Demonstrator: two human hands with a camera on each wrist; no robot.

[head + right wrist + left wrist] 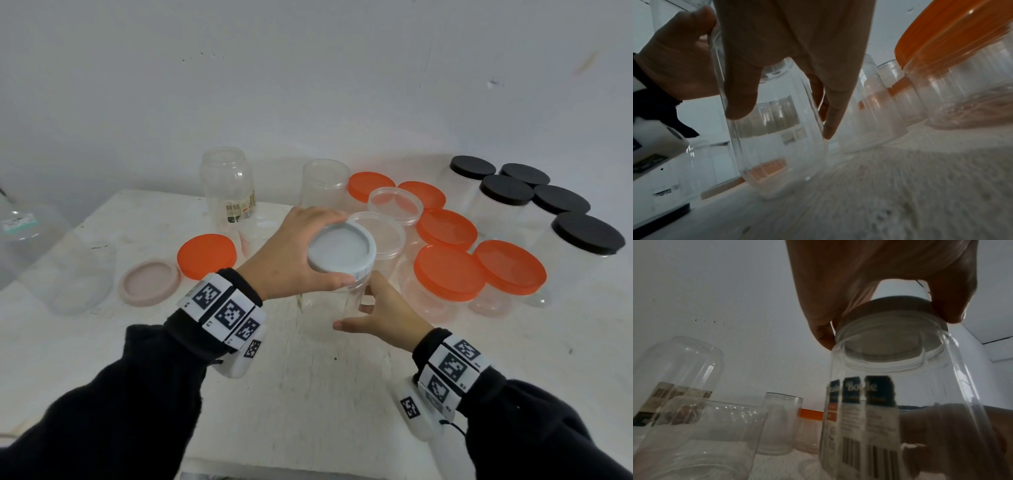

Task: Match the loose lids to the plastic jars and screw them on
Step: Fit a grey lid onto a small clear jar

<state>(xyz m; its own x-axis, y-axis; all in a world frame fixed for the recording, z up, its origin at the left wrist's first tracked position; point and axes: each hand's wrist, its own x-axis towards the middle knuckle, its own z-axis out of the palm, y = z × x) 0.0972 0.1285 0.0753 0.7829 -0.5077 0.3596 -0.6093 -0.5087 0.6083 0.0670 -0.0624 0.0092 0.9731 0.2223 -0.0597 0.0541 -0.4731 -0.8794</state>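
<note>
Twisting a grey-white lid (340, 247) onto a clear labelled jar (337, 308) is the step in hand: the left hand (291, 253) curls its grip around the lid's rim from above, while the right hand (383, 317) steadies the jar's side with fingers laid fairly straight against the plastic, more a brace than a closed grip. The jar stands at the middle of the white counter (308, 394), and the left wrist view shows the lid sitting on its neck, though I cannot tell how far the thread has caught.

Judging by the rest, the job is well past half. Right of the held jar, five orange-lidded jars (448, 270) and five black-lidded jars (587, 233) are closed. Just behind it two wide clear tubs (395, 202) appear capped with clear lids. Still open are a tall labelled jar (227, 181) and a plain clear jar (325, 178) further behind. Left of the held jar lie a loose orange lid (206, 254) and a pale pink lid (149, 281). Every container looks empty.
</note>
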